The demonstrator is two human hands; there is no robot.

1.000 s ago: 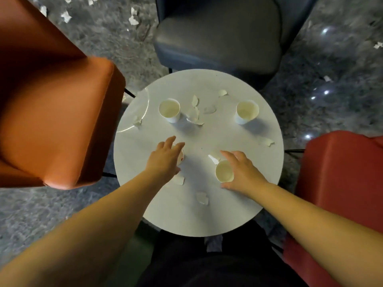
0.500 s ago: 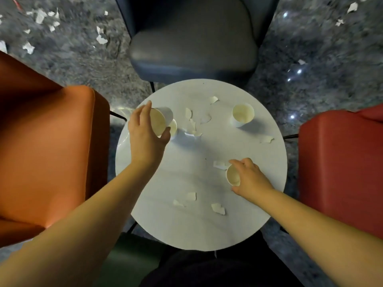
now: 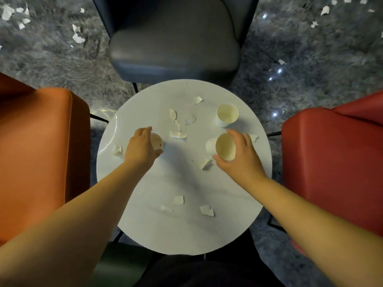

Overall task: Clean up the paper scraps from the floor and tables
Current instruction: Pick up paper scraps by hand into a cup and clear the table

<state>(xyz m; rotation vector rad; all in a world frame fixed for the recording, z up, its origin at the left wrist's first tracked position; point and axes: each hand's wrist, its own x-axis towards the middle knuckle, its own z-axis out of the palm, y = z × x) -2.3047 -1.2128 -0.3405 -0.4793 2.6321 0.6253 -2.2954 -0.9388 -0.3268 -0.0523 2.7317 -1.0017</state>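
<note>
Grey marbled floor [image 3: 53, 65] lay round a white round tabletop [image 3: 186, 235], w/ torn paper scraps on both. On the tabletop, scraps sat in three loose groups: a far cluster [image 3: 178, 125] near the middle-back, three pieces [image 3: 186, 206] closer to you, and single bits by each of your hands, incl. one [image 3: 117, 151] near the left edge and one [image 3: 205, 163] just beside your right thumb. More scraps [image 3: 77, 37] were strewn on the floor at far left, a few [image 3: 324, 10] at far right.

Your left hand [image 3: 141, 150] was curled round a small paper cup [image 3: 156, 139] resting on the tabletop, left of centre. Your right hand [image 3: 240, 158] gripped a second paper cup [image 3: 224, 147], tipped so its mouth faced you; whether it was lifted clear of the tabletop, can't tell. A third cup [image 3: 227, 114] stood upright just beyond it, apart from your fingers.

Around the tabletop: dark grey chair [image 3: 174, 44] at the far side, orange chair [image 3: 35, 152] on the left, red chair [image 3: 335, 158] on the right.
</note>
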